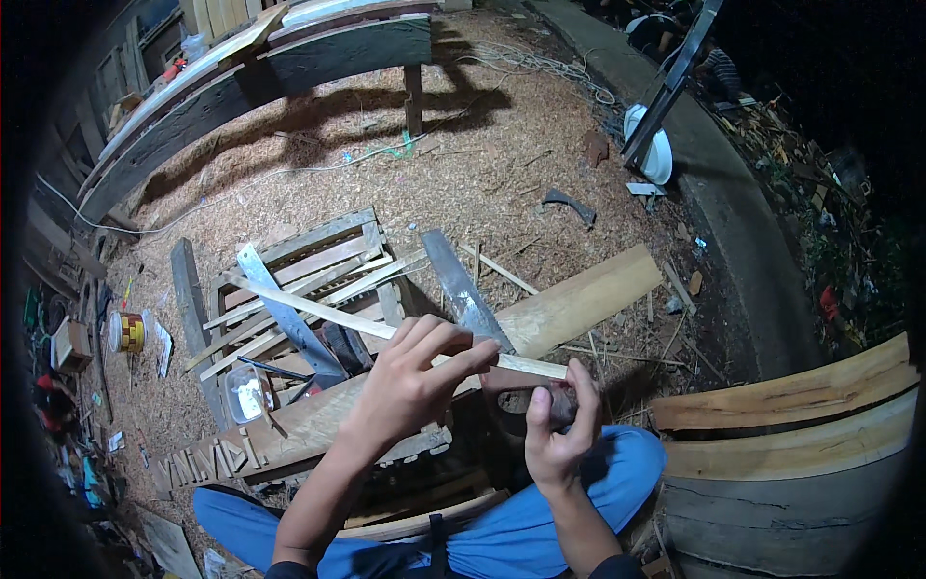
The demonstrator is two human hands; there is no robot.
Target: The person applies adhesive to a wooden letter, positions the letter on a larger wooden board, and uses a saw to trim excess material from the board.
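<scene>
A long, thin wooden strip (328, 312) stretches from over the pallet across to my right hand. My left hand (410, 376) is closed around it near its right part, fingers bent over the top. The fingers of my right hand (562, 429) curl against the strip's right end, with the thumb below. Under the strip lies a handsaw (461, 289), its blade pointing away and its dark handle by my right hand. The saw rests across a wide plank (588, 299) in front of my knees. Short cut sticks (207, 461) lie in a row on the plank's left end.
Several strips lie on a slatted pallet (362, 232), with a second handsaw (285, 304). Beside it are a clear plastic box (234, 398) and a yellow tub (125, 332). Thick boards (791, 391) lie right. A bench (318, 69) stands far left, a white basin (658, 154) far right.
</scene>
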